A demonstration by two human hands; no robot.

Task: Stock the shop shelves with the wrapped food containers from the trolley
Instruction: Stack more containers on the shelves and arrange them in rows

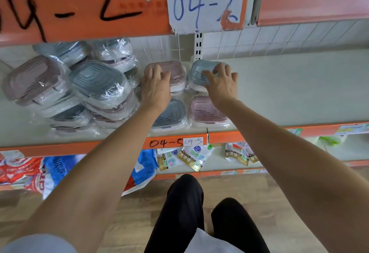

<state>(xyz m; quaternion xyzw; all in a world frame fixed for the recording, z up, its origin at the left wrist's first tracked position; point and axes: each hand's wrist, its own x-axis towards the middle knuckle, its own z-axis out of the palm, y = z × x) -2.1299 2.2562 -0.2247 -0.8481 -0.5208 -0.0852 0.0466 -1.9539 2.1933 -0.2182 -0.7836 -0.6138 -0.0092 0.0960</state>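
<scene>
Both my arms reach into the middle shelf (289, 93). My left hand (156, 88) rests on a wrapped pink-lidded container (173, 71) at the back, fingers curled over its near edge. My right hand (222, 85) lies on a wrapped blue-grey-lidded container (201, 69) beside it, fingers spread over the lid. In front of them sit a blue-grey container (171, 116) and a pink container (206, 111). To the left, several wrapped containers (95, 85) lie in a loose, tilted pile. The trolley is out of view.
An orange shelf front (99, 13) marked 04-2 hangs overhead. The shelf edge label (165, 143) reads 04-5. The shelf's right part is bare white board. Below, packets (191, 157) and bags (50, 170) fill a lower shelf. My legs (185, 212) stand on wooden floor.
</scene>
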